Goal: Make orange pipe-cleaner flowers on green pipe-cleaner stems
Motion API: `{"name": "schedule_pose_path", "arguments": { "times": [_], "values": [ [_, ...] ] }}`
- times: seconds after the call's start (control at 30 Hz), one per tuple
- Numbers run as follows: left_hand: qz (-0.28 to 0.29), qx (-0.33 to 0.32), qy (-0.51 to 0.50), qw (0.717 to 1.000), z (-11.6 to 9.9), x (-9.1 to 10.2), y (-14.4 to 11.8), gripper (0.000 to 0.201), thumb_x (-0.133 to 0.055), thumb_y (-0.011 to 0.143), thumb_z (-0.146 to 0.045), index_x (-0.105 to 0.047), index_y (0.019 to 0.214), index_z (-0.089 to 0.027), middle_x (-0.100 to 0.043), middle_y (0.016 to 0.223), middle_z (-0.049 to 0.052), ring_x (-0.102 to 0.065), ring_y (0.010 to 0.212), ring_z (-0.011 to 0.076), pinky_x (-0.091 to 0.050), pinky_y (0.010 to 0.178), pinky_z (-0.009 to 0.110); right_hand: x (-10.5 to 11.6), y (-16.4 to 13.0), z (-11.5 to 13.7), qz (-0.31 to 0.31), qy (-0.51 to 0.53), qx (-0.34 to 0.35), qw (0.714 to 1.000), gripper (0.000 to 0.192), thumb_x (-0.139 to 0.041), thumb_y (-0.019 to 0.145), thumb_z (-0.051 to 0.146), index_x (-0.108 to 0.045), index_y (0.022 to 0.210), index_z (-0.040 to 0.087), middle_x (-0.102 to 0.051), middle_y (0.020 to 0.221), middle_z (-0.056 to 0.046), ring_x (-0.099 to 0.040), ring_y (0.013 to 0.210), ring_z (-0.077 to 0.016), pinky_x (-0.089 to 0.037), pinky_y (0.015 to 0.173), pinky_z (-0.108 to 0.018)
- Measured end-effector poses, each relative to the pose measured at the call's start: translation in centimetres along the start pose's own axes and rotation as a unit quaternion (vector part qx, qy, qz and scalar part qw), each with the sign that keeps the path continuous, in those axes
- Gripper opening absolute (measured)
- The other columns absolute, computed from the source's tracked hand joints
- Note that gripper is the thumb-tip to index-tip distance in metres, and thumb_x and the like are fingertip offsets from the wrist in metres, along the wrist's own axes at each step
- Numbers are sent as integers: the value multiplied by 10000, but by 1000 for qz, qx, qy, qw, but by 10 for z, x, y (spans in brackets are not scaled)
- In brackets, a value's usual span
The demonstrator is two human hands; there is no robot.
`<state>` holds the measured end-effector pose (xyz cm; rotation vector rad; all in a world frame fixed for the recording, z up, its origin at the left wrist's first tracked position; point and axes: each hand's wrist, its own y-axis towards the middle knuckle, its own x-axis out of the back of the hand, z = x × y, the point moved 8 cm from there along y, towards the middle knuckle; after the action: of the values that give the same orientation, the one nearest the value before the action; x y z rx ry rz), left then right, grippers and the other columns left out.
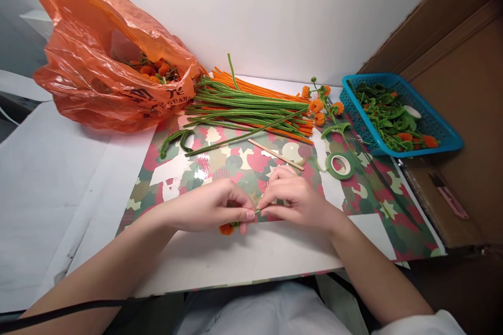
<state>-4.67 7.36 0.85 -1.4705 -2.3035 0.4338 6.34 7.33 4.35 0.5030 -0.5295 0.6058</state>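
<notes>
Both hands meet low over the mat [188,172]: left hand [212,208] pinches an orange ball [227,229] on its green stem [257,211], which runs sideways into the right hand [293,198], fingertips closed on it. Beyond, the stick [275,154], then the pile of stems [251,107].

Bag [106,57] left, basket [440,133] right

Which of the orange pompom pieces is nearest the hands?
The small orange ball under the left hand; the others sit in the bag, basket or beside the stems.
</notes>
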Motion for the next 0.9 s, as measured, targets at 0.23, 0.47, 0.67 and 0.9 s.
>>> {"name": "schedule_pose_path", "arguments": {
  "times": [0.23, 0.47, 0.67, 0.9],
  "values": [
    [-100, -22, 7, 995, -3, 9, 3, 255, -653, 823, -404, -712, 875, -162, -664, 659, 10, -553, 524, 94, -418, 489, 177, 7, 0, -5, -33, -1, -35, 999, 79, -657, 861, 181, -696, 798, 206, -684, 713, -5, -542, 744, -164, -434, 784, -356],
    [-114, -25, 38, 992, -3, 9, 5, 269, -610, 853, -382, -699, 752, -149, -670, 618, 21, -571, 523, 97, -400, 478, 169, 5, 0, -7, -35, 7, -58, 998, 45, -696, 837, 194, -708, 796, 205, -670, 708, -7, -544, 747, -160, -453, 769, -344],
    [-14, -29, 5, 999, -6, 0, 3, 370, -536, 894, -432, -688, 744, -131, -689, 683, 46, -552, 552, 99, -409, 507, 187, -2, -1, -6, 19, 42, -70, 996, 67, -667, 859, 192, -704, 805, 203, -689, 734, -16, -540, 779, -164, -461, 788, -342],
    [-77, 9, 28, 997, -1, 1, 5, 284, -610, 846, -419, -666, 770, -151, -658, 622, 8, -593, 515, 103, -406, 478, 172, -1, -1, -5, 7, -23, -45, 999, 117, -624, 877, 165, -653, 770, 201, -659, 712, 0, -532, 774, -162, -384, 878, -387]
  ]
}}
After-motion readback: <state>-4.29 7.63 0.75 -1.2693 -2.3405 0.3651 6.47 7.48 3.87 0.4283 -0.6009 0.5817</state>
